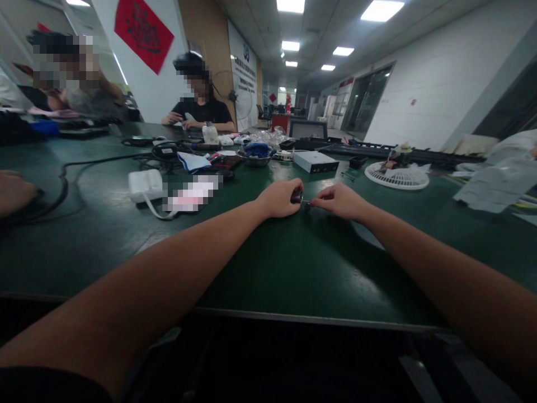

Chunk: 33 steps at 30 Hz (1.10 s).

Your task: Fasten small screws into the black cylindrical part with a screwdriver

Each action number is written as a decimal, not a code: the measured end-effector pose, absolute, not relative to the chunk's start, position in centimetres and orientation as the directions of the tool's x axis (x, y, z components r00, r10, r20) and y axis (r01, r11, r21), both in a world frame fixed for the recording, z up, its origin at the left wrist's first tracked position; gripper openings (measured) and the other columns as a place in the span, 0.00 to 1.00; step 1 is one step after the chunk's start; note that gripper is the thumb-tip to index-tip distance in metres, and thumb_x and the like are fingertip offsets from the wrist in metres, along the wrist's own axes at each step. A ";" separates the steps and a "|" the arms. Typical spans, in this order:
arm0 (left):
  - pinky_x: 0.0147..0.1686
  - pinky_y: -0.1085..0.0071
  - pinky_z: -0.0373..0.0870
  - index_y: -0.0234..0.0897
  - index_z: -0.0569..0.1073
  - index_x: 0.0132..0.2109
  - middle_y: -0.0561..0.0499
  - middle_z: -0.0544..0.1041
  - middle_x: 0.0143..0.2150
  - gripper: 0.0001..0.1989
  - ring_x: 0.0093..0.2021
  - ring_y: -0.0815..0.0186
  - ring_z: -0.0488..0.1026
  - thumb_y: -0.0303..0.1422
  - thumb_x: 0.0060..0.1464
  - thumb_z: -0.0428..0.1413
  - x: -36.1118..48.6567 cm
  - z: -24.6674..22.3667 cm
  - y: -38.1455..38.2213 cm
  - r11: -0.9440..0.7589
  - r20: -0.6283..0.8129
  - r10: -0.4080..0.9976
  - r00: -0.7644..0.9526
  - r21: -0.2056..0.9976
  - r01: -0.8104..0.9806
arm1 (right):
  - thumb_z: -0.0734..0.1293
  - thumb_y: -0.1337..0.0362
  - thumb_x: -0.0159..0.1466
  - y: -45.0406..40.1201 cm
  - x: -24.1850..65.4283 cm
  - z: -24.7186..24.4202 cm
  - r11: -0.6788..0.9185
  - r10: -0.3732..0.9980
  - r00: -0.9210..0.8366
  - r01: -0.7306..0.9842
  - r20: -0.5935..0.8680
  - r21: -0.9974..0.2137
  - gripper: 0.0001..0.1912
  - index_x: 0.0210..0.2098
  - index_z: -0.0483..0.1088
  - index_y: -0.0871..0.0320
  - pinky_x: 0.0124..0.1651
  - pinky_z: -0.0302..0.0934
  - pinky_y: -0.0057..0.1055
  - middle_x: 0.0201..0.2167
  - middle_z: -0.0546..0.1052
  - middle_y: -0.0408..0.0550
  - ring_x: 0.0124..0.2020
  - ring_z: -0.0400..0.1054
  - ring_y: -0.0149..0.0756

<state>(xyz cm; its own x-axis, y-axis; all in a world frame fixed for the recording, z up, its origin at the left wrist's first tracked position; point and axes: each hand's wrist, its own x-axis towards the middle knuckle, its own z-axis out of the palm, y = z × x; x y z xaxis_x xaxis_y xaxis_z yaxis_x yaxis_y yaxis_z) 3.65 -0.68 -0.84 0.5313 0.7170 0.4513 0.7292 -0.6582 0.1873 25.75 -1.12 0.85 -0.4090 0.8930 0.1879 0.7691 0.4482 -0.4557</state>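
On the green table [268, 280], we have our work in the middle and many other things around it. At the far side sits a person [205, 112] in a dark top, also with both hands busy. To our right lies a white grille [409, 182], and beyond our hands stands a box [316, 163], which in our judgement limits the reach forward. A bowl [254, 162] stands to the left of this box.

Our left hand [281, 200] is curled, and our right hand [339, 200] is just beside it, fingertips pinched together. Farther left is a white charger [145, 186]; its cord could catch our forearm. The left fingers are clamped around a dark cylinder [296, 197], partly hidden by them. The right fingertips grip a thin rod [306, 201], which points to the end of the cylinder.

We judge the step to be working the rod at this end; whether it enters or leaves, we cannot tell. The next move calls for a steady cylinder and a straight rod.
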 end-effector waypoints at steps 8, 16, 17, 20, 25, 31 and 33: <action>0.37 0.64 0.70 0.37 0.72 0.48 0.45 0.79 0.40 0.16 0.38 0.58 0.76 0.35 0.52 0.56 3.6 -0.9 -0.7 -0.655 0.461 0.714 0.527 0.175 0.735 | 0.64 0.50 0.63 -1.4 25.6 1.2 0.429 0.881 -0.343 0.870 0.325 -0.243 0.21 0.22 0.73 0.58 0.27 0.48 0.34 0.20 0.72 0.47 0.22 0.61 0.33; 0.40 0.61 0.72 0.37 0.73 0.49 0.42 0.79 0.42 0.17 0.41 0.55 0.76 0.35 0.52 0.56 3.5 -1.0 -0.3 -0.557 0.455 0.775 0.438 0.163 0.815 | 0.67 0.51 0.63 -1.6 24.4 0.2 0.475 0.838 -0.425 0.876 0.342 -0.077 0.18 0.22 0.69 0.56 0.27 0.46 0.34 0.20 0.71 0.48 0.23 0.60 0.35; 0.41 0.61 0.72 0.37 0.73 0.49 0.42 0.79 0.43 0.18 0.42 0.55 0.76 0.35 0.51 0.56 3.5 -1.0 -0.3 -0.543 0.453 0.783 0.426 0.164 0.824 | 0.66 0.51 0.63 -1.6 24.3 0.2 0.454 0.844 -0.406 0.889 0.351 -0.064 0.19 0.21 0.69 0.56 0.27 0.46 0.35 0.20 0.71 0.49 0.23 0.60 0.35; 0.43 0.60 0.72 0.36 0.74 0.50 0.41 0.79 0.44 0.18 0.43 0.54 0.76 0.35 0.51 0.56 3.4 -1.1 -0.1 -0.508 0.451 0.801 0.394 0.163 0.846 | 0.62 0.50 0.67 -1.8 24.2 0.7 0.383 0.859 -0.330 0.922 0.391 -0.063 0.24 0.19 0.70 0.56 0.27 0.45 0.35 0.20 0.71 0.51 0.23 0.61 0.36; 0.43 0.60 0.73 0.35 0.75 0.48 0.42 0.80 0.42 0.17 0.42 0.54 0.76 0.36 0.52 0.56 3.3 -1.4 0.3 -0.489 0.448 0.807 0.385 0.139 0.861 | 0.55 0.50 0.72 -2.7 24.1 1.1 0.530 0.802 -0.437 0.835 0.407 -0.148 0.29 0.24 0.74 0.58 0.28 0.45 0.35 0.20 0.71 0.49 0.22 0.60 0.34; 0.49 0.59 0.71 0.33 0.77 0.46 0.40 0.78 0.45 0.18 0.47 0.53 0.74 0.42 0.55 0.55 3.2 -1.6 0.7 -0.460 0.396 0.825 0.404 0.055 0.886 | 0.65 0.52 0.66 -2.9 23.0 -0.1 0.576 0.810 -0.514 0.787 0.283 -0.219 0.17 0.46 0.80 0.52 0.29 0.52 0.34 0.28 0.79 0.48 0.27 0.67 0.36; 0.51 0.58 0.70 0.32 0.76 0.48 0.39 0.77 0.46 0.20 0.49 0.52 0.72 0.42 0.56 0.54 3.2 -1.6 0.6 -0.440 0.385 0.835 0.394 0.037 0.897 | 0.67 0.54 0.65 -2.7 22.9 -0.3 0.578 0.813 -0.524 0.782 0.255 -0.235 0.15 0.45 0.81 0.52 0.31 0.56 0.34 0.31 0.80 0.49 0.29 0.70 0.38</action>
